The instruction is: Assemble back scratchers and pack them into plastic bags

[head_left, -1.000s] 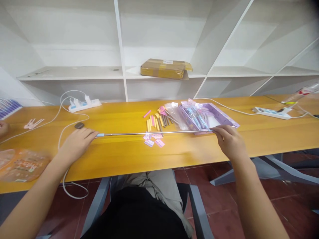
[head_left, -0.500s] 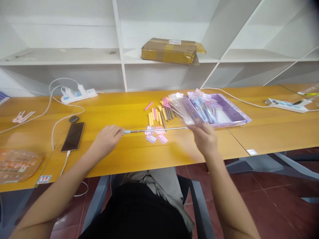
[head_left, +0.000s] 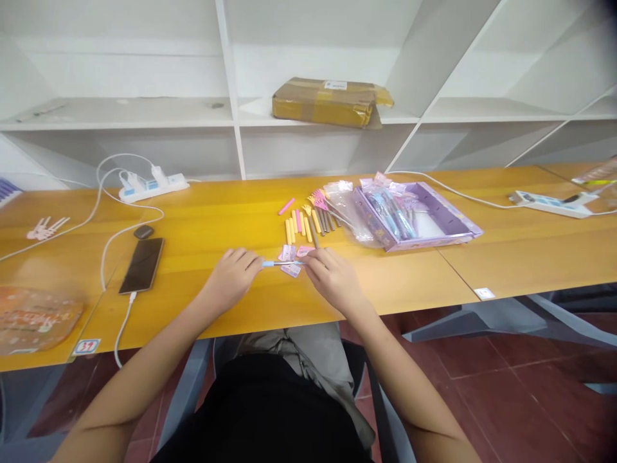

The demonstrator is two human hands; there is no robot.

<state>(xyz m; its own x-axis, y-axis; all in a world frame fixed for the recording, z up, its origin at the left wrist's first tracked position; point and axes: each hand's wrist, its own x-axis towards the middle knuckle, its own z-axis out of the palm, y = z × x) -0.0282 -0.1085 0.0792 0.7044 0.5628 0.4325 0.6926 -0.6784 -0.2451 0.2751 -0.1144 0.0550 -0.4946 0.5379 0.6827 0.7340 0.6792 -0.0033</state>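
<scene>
We have both hands clamped on the rod [head_left: 281, 263], left hand [head_left: 232, 278] at nine o'clock, right hand [head_left: 333, 276] at three, over the cards [head_left: 288, 252]. Uneven pushing could bend it; swinging toward one o'clock could scatter the yellow sticks [head_left: 288, 231].

Bright, fairly even light appears to fall from above onto the bench [head_left: 216, 222], with a pale sheen right of centre. The shelf [head_left: 144, 112] is light grey above, its lower bays in soft shadow. The floor [head_left: 482, 360] is dimmer, and the shirt [head_left: 270, 411] loses most detail. The rod [head_left: 270, 263] looks slightly soft; print on the cards [head_left: 290, 271] is unreadable. The bag [head_left: 38, 321] is blurred. Wide-angle stretch slants the outer lines, and the top right corner darkens to black.
</scene>
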